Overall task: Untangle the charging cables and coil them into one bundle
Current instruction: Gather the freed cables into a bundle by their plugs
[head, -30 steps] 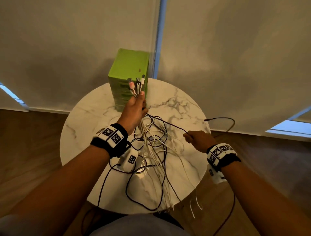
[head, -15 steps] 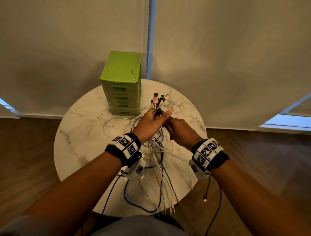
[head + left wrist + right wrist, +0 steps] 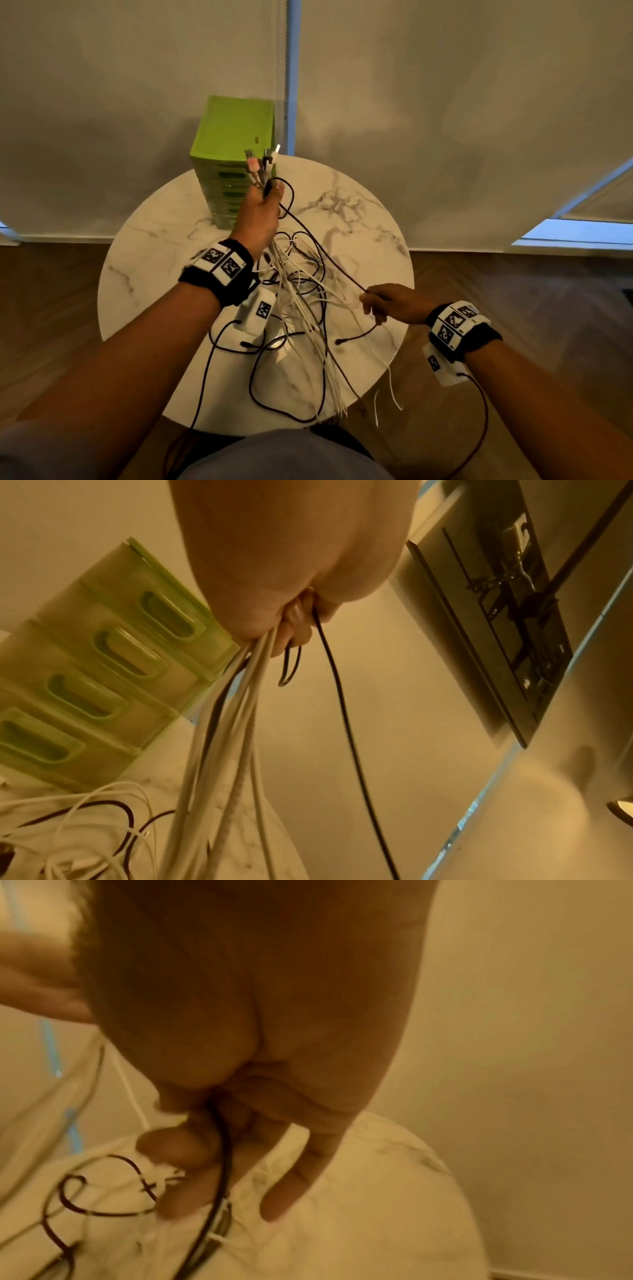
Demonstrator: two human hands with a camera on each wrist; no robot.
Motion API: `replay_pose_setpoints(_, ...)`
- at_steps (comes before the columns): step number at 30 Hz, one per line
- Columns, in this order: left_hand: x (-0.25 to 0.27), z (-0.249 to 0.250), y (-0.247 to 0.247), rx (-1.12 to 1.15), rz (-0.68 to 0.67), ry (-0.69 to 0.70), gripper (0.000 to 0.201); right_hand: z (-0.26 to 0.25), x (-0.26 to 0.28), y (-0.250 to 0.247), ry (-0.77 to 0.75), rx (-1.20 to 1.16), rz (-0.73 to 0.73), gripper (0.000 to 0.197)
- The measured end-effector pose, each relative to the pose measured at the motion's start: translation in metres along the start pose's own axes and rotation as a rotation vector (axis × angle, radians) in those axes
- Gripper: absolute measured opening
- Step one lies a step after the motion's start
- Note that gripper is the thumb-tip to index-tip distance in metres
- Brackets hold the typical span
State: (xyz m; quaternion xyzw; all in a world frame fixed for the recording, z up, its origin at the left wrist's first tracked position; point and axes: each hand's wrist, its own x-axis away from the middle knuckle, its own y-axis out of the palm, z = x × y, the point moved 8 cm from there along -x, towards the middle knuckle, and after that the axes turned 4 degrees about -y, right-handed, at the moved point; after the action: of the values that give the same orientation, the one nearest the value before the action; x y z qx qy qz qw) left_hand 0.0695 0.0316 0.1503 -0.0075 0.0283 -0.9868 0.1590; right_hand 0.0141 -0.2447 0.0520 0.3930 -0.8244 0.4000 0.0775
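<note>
My left hand [image 3: 262,214] is raised over the round marble table [image 3: 144,274] and grips a bunch of white and dark charging cables [image 3: 301,308] just below their plugs [image 3: 262,164], which stick up above the fist. In the left wrist view the cables [image 3: 232,723] hang down from the curled fingers. One dark cable [image 3: 322,250] runs taut from that fist down to my right hand [image 3: 383,303], which pinches it near the table's right edge. The right wrist view shows the dark cable [image 3: 222,1150] passing through the curled fingers. Loose loops lie tangled on the table.
A green plastic drawer unit [image 3: 233,154] stands at the back of the table, just behind my left hand. Cable ends hang over the table's front edge [image 3: 342,407]. Wooden floor surrounds the table, and pale blinds [image 3: 445,102] cover the wall behind.
Half a second ago both hands met at the plug ends. My right hand has since slid down and to the right along the dark cable, drawing it taut, and my left hand has risen.
</note>
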Motion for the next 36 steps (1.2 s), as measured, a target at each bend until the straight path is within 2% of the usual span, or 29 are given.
replay_pose_setpoints(3,0.001,-0.004,0.006,-0.048,-0.063,0.002,0.010,0.012,0.011,-0.033,0.033,-0.112,0.294,0.030)
replay_pose_setpoints(5,0.011,-0.005,0.023,-0.093,-0.137,0.012,0.013,0.001,0.015,-0.049,0.013,-0.172,0.428,0.031)
replay_pose_setpoints(10,0.048,0.007,0.076,-0.207,-0.317,0.084,0.028,-0.065,0.028,-0.066,-0.139,-0.244,0.615,0.034)
replay_pose_setpoints(12,0.062,0.005,0.098,-0.220,-0.389,0.067,0.029,-0.080,0.038,-0.070,-0.162,-0.196,0.675,0.034)
replay_pose_setpoints(14,0.075,0.002,0.116,-0.173,-0.446,0.011,0.031,-0.073,0.049,-0.074,-0.119,-0.060,0.727,0.031)
replay_pose_setpoints(16,0.083,0.002,0.130,-0.033,-0.489,-0.075,0.031,-0.047,0.060,-0.072,-0.028,0.070,0.701,0.030)
replay_pose_setpoints(18,0.088,0.004,0.139,0.077,-0.513,-0.140,0.027,-0.011,0.079,-0.064,0.080,0.084,0.663,0.026)
replay_pose_setpoints(20,0.089,0.004,0.143,0.112,-0.513,-0.155,0.024,0.020,0.104,-0.047,0.164,0.071,0.598,0.022)
replay_pose_setpoints(22,0.090,0.003,0.144,0.100,-0.510,-0.151,0.023,0.061,0.126,-0.026,0.296,0.097,0.598,0.021)
replay_pose_setpoints(25,0.090,0.000,0.146,0.107,-0.505,-0.156,0.024,0.138,0.142,0.013,0.524,0.107,0.551,0.048)
replay_pose_setpoints(27,0.090,-0.001,0.147,0.121,-0.504,-0.167,0.025,0.174,0.145,0.044,0.600,0.065,0.436,0.045)
replay_pose_setpoints(31,0.093,-0.002,0.150,0.117,-0.527,-0.181,0.026,0.188,0.155,0.084,0.656,0.053,0.290,0.025)
replay_pose_setpoints(32,0.094,-0.004,0.152,0.116,-0.537,-0.187,0.025,0.192,0.155,0.087,0.663,0.037,0.299,0.028)
replay_pose_setpoints(33,0.097,-0.005,0.154,0.116,-0.550,-0.194,0.024,0.185,0.154,0.084,0.660,-0.011,0.337,0.038)
replay_pose_setpoints(34,0.099,-0.006,0.157,0.121,-0.565,-0.202,0.024,0.175,0.150,0.077,0.631,-0.142,0.418,0.040)
replay_pose_setpoints(36,0.106,-0.008,0.163,0.134,-0.592,-0.222,0.024,0.117,0.129,0.049,0.414,-0.421,0.535,0.026)
